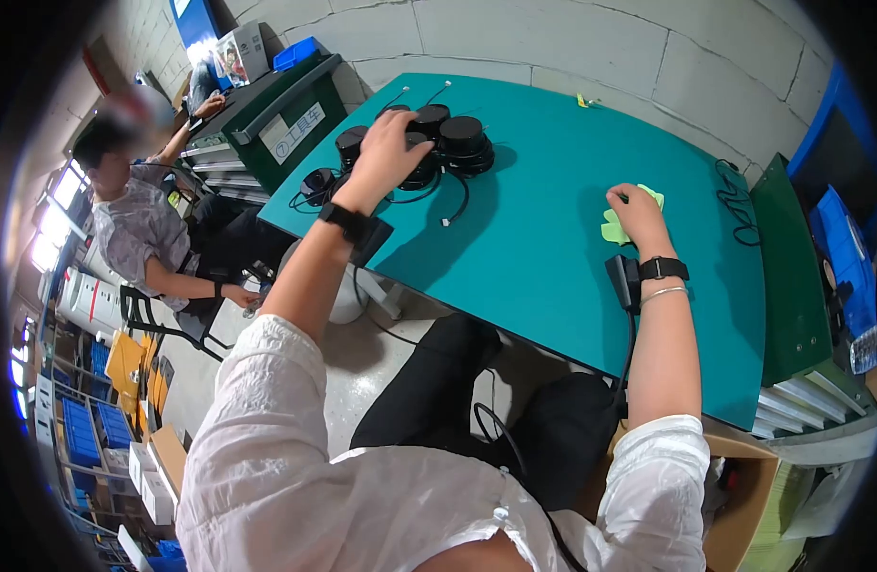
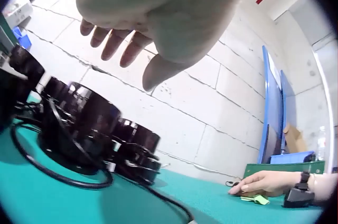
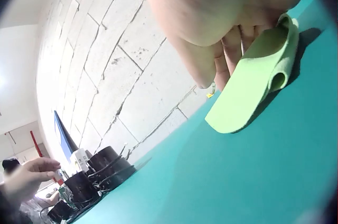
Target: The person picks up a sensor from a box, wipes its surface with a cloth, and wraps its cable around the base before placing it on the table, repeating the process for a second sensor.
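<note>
My left hand (image 1: 391, 153) hovers over a group of black cylinders with cables, its fingers loosely bent. In the left wrist view, the underside of that hand (image 2: 158, 28) hangs above the cylinders (image 2: 79, 129), with nothing in its grasp. Over on the right, my right hand (image 1: 641, 217) rests on a light green cloth (image 1: 612, 232) on the table. The right wrist view has the folded cloth (image 3: 248, 86) rising under the palm; it hides some fingertips of the right hand (image 3: 222, 18), while the thumb stands apart from it.
The teal table (image 1: 543, 229) meets a white block wall. A coiled black cable (image 1: 739, 205) lies at its right end. A green tool cabinet (image 1: 286, 124) stands at the left, with a seated person (image 1: 138, 210) beside it. White connectors (image 1: 445, 222) end the cylinders' cables.
</note>
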`<state>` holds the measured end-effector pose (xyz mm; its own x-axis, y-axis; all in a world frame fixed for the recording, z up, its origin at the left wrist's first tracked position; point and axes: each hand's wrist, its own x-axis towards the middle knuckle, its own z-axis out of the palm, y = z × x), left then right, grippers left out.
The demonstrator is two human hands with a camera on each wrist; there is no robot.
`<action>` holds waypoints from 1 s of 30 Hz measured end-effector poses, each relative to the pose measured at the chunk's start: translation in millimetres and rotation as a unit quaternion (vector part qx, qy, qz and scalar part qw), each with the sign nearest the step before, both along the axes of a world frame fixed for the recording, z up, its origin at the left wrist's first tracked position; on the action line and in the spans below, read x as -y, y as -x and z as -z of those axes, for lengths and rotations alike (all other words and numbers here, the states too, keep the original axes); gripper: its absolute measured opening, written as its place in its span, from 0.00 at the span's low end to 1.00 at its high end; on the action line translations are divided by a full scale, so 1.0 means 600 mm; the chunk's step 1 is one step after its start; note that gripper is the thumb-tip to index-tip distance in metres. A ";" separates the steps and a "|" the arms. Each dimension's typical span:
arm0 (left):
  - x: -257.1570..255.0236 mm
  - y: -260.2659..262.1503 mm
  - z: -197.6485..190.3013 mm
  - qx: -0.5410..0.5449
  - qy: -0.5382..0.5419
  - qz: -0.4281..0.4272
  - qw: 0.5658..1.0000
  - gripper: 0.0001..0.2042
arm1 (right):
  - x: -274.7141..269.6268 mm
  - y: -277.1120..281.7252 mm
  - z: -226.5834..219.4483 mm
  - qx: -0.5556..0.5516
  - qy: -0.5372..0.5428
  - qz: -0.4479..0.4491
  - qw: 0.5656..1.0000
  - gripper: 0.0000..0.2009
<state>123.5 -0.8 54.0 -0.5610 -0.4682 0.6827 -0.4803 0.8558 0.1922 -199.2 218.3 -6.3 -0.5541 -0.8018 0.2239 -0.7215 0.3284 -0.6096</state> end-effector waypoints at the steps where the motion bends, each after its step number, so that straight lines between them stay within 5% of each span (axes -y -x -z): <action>1: -0.006 0.024 -0.005 0.015 -0.024 -0.006 1.000 0.24 | -0.001 -0.001 -0.002 0.002 0.007 0.004 1.000 0.14; 5: 0.012 0.107 0.009 0.112 -0.002 -0.022 0.993 0.36 | 0.004 0.004 0.005 -0.010 0.028 -0.015 0.999 0.14; 9: 0.045 0.145 0.030 0.185 -0.045 -0.007 0.982 0.34 | 0.006 0.008 0.017 -0.048 0.067 -0.051 0.995 0.14; 16: 0.092 0.156 0.043 0.165 -0.045 0.163 0.972 0.28 | 0.021 0.011 0.034 -0.094 0.044 -0.021 0.994 0.14; 17: 0.082 0.163 0.024 0.237 -0.101 0.131 0.957 0.31 | 0.018 0.007 0.028 -0.071 0.038 0.007 0.997 0.13; 18: 0.103 0.156 0.044 0.187 -0.095 0.143 0.967 0.35 | 0.018 0.008 0.028 -0.084 0.063 -0.007 0.994 0.12; 20: 0.124 0.155 0.047 0.218 -0.013 0.076 0.973 0.38 | 0.033 0.010 0.029 -0.069 0.065 0.007 0.995 0.11; 26: 0.008 0.172 -0.002 0.175 0.020 0.075 0.981 0.39 | 0.044 -0.008 0.003 -0.032 0.032 0.007 0.999 0.13; 28: -0.049 0.187 -0.021 0.163 0.023 0.079 0.983 0.39 | 0.046 -0.013 0.002 0.064 0.175 -0.035 0.982 0.18; 30: -0.099 0.206 -0.030 0.094 0.047 0.165 0.981 0.38 | 0.034 -0.029 -0.020 0.103 0.161 -0.068 0.979 0.26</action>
<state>-0.1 58.8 71.9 -0.7918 -0.1799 0.5837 -0.1938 0.9803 0.0392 -181.9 198.1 5.4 -0.5075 -0.7771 0.3722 -0.5966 0.0052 -0.8025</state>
